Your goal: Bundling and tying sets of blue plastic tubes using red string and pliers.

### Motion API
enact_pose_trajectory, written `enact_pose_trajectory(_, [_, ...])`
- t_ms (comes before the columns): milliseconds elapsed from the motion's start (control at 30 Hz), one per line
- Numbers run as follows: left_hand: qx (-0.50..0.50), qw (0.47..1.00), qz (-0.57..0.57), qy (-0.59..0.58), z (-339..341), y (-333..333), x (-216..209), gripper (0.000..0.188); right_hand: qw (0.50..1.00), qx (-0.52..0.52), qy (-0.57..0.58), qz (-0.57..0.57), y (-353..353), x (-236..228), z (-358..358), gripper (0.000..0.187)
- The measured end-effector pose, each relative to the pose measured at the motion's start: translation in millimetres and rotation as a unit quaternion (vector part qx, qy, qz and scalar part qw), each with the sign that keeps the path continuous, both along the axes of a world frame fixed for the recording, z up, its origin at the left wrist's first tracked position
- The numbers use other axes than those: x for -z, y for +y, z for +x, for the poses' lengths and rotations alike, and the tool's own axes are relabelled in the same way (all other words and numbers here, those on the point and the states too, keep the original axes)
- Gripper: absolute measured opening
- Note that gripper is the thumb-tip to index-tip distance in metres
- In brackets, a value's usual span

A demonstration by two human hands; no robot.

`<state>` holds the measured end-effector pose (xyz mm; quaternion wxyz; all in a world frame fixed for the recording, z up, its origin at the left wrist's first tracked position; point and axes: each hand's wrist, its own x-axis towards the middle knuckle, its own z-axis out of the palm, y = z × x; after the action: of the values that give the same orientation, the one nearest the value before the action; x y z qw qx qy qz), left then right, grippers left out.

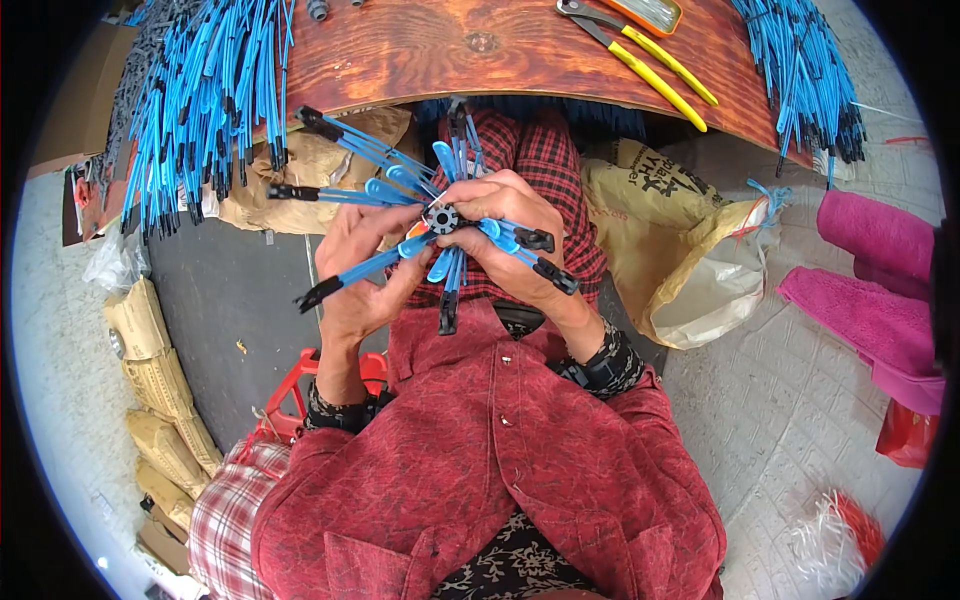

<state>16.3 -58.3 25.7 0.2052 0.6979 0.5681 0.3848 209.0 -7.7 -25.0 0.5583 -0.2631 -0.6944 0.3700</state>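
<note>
In front of my chest I hold a spoked frame of blue rods with black tips, its arms spreading out around a small round hub [443, 218] with a dark toothed face. My left hand [358, 255] grips it from the left, fingertips close against the hub and blue arms passing above and below. From the other side my right hand [522, 235] closes on it, thumb and fingers pinching beside the hub. Fingers cover part of the rods' inner ends. Several black-tipped arms [375, 268] stick out past both hands.
Beyond my hands is a brown wooden tabletop [420, 50]. Thick bunches of blue rods hang at its left [215, 95] and right [800, 80]. Yellow-handled cutters [655, 75] lie beside an orange-rimmed tray [650, 12]. An open sack [690, 230] and magenta cloths [860, 310] are right.
</note>
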Motion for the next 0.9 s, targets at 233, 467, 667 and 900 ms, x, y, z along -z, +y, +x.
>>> enact_pose_trajectory(233, [0.033,0.996,0.041,-0.066,3.3,3.0,10.1,0.037,1.000,0.015,0.011,-0.002,-0.3,2.9,-0.3,0.031])
enact_pose_trajectory(467, [-0.003,0.988,0.004,-0.154,12.5,-3.0,12.2,0.033,0.999,0.031,0.018,-0.003,-0.5,-0.3,-0.7,0.029])
enact_pose_trajectory(667, [-0.008,0.967,-0.062,-0.247,10.4,-7.8,17.7,0.033,0.999,0.030,0.014,0.013,-0.8,0.0,-3.0,0.026])
enact_pose_trajectory(900, [0.027,0.978,-0.026,-0.205,8.6,-1.2,14.1,0.034,0.998,0.047,-0.020,0.029,-5.4,-3.9,-6.0,0.021])
